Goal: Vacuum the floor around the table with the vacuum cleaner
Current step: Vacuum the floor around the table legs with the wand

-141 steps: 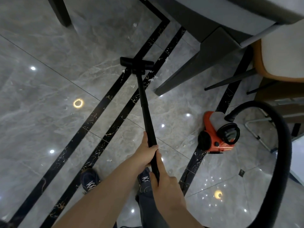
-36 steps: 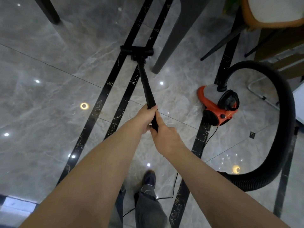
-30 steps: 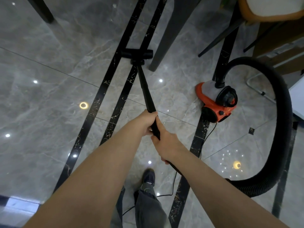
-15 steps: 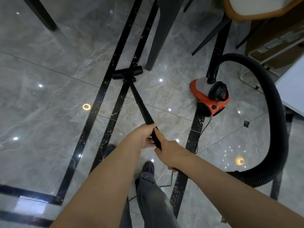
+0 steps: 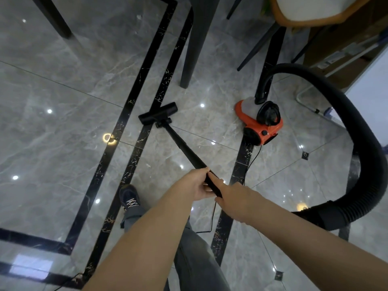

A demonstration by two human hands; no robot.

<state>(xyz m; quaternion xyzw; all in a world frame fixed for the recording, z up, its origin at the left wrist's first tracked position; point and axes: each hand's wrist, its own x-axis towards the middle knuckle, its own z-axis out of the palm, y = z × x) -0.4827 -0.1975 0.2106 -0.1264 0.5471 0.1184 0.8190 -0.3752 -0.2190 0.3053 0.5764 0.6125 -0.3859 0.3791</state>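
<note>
gripping the long black vacuum wand [image 5: 184, 149] from both sides, the person's left hand [image 5: 194, 184] curls its fingers round the tube just above the right hand [image 5: 235, 201], which wraps it lower down, the two hands almost touching. the wand slopes away and to the left, down to the flat black floor nozzle [image 5: 157, 113], which rests on the glossy grey marble floor [image 5: 63, 133] across a black inlaid stripe [image 5: 147, 127]. the dark grey table leg [image 5: 195, 43] stands just beyond the nozzle, apart from it. the orange canister vacuum body [image 5: 259, 122] sits on the floor to the right of the nozzle, and the thick black ribbed hose [image 5: 346, 127] rises from its top and loops wide round the right side toward the hands. a thin black power cord [image 5: 247, 164] trails from the canister toward a dark blue sneaker [image 5: 130, 198] and grey trouser leg [image 5: 195, 257]. an orange-rimmed chair with a pale seat [image 5: 310, 9] stands at the upper right.
</note>
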